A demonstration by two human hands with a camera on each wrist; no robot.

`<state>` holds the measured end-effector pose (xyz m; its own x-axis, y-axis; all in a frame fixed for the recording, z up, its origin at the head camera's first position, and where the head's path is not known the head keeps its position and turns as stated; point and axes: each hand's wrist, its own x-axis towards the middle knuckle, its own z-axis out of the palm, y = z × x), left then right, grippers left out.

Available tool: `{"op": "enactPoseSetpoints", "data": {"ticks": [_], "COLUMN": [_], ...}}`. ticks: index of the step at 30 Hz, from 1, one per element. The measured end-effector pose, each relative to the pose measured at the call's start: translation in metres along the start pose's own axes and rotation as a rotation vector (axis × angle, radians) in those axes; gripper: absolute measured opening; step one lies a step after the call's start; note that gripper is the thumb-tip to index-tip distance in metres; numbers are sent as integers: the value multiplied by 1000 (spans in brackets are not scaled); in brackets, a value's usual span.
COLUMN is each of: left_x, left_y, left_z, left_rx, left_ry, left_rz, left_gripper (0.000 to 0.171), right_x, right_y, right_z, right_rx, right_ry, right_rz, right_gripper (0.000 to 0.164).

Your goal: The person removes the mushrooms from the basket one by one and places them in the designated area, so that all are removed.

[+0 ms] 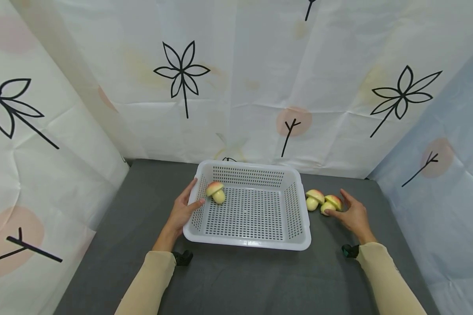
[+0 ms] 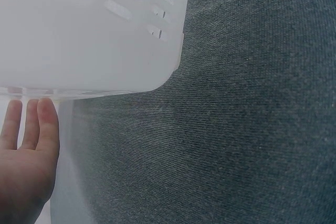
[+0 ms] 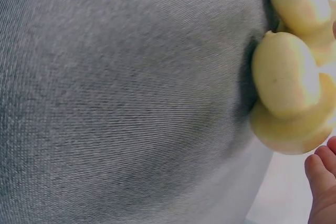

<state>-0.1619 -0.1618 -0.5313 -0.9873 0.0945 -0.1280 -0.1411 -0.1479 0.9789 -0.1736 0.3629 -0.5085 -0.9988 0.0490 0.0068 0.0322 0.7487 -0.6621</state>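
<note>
My left hand (image 1: 184,214) holds the left side of a white plastic basket (image 1: 246,245), thumb over the rim and fingers along the outside. In the left wrist view, three fingers (image 2: 48,124) reach up to the basket's edge. Inside, near the left wall, lies a toy mushroom (image 1: 218,195) with a reddish-yellow cap and pale stem. My right hand (image 1: 355,218) is spread around another toy mushroom (image 1: 333,202), thumb at its stem. The right wrist view has the fingertips (image 3: 315,166) just beside its cap. A third mushroom (image 1: 314,199) sits between that one and the basket.
A dark grey cloth-covered table (image 1: 236,284) lies under everything. White curtains (image 1: 244,87) with plant prints stand behind it and on both sides. The basket's back rim is close to the rear curtain.
</note>
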Motion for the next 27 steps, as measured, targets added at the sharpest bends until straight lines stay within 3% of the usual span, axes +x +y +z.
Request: {"op": "enactPoseSetpoints", "data": {"ticks": [11, 27], "left_x": [1, -1], "left_y": [1, 3], "left_z": [0, 0], "left_rx": [-29, -18], "left_ry": [-20, -16], "left_rz": [22, 12], "left_gripper": [79, 79], "right_x": [-5, -6], "right_y": [-20, -66], "right_z": [-7, -19], "right_rx": [80, 87], "right_ry": [8, 12], "right_rz": [-58, -175], "right_gripper": [99, 96]}}
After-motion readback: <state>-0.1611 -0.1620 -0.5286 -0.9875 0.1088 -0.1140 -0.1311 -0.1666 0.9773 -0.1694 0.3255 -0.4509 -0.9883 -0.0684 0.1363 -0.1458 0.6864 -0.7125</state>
